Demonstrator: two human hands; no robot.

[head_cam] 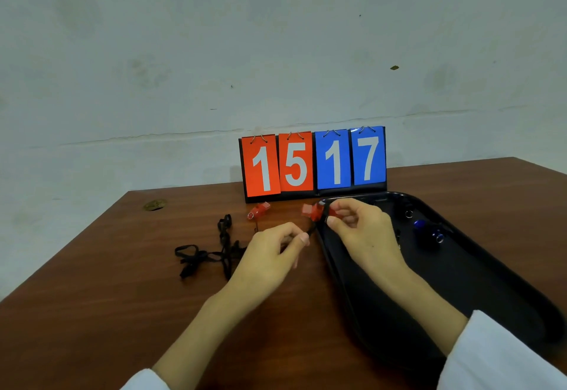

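Note:
My right hand (362, 233) pinches a red whistle (314, 212) above the left rim of a black tray (478, 279). A black cord (311, 230) runs from that whistle down to my left hand (270, 254), which pinches it between thumb and forefinger. A second red whistle (259, 210) lies on the brown table (122, 297) just left of the held one. A tangle of black lanyards (211, 251) lies on the table to the left of my left hand.
A flip scoreboard (313, 162) showing 15 in red and 17 in blue stands at the back of the table. Blue whistles (429, 231) and small metal rings lie in the tray. A pale wall rises behind.

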